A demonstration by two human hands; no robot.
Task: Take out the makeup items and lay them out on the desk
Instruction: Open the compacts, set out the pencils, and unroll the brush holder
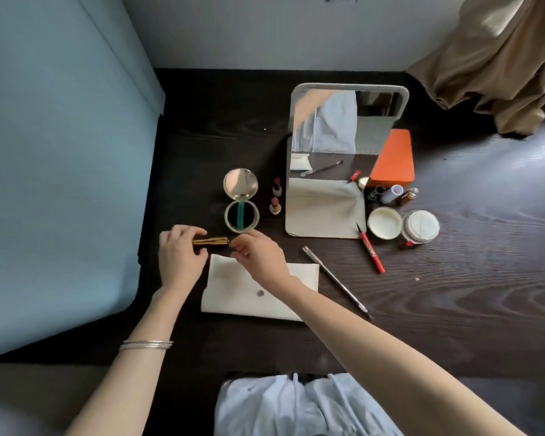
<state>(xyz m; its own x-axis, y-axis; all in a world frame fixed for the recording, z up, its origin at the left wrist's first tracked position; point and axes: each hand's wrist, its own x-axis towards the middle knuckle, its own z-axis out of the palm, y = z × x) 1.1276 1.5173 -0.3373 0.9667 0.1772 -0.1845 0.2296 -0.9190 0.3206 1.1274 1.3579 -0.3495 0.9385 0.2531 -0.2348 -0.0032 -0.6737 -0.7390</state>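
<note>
Surface: dark wood-grain desk (453,309), blue wall at left, tan curtain (497,58) at right.
Layout: standing mirror (343,127) at back; open round compact (241,199), two lipsticks (276,196), red eyeliner pen (371,250) and slim silver pencil (334,278) lie apart, probably so each stays visible.
Pouch: white makeup pouch (252,297) lies flat near the desk's front, partly under the right wrist.
Item in hand: gold tube (210,240), horizontal, just above the pouch.
Left hand (180,256): fingers curled round the tube's left end.
Right hand (258,253): fingertips pinch the tube's dark right end; likely steadying it for set-down.
</note>
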